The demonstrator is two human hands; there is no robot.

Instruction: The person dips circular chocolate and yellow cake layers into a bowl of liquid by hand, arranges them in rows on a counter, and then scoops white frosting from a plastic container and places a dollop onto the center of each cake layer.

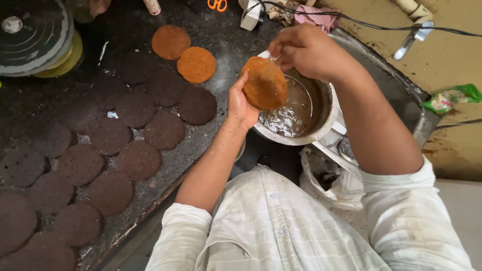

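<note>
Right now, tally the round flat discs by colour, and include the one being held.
Dark brown round flat discs on the black worktop: 17
Orange round flat discs on the worktop: 2
Orange held disc, in the left hand: 1
Total: 20

Dim warm light from overhead, glare on wet metal, dark left side, sharp focus

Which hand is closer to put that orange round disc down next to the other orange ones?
Probably the left hand. It already holds the orange disc and is on the side of the dark tray where two orange discs lie. The right hand is above the metal bowl, pinching something small and white.
</note>
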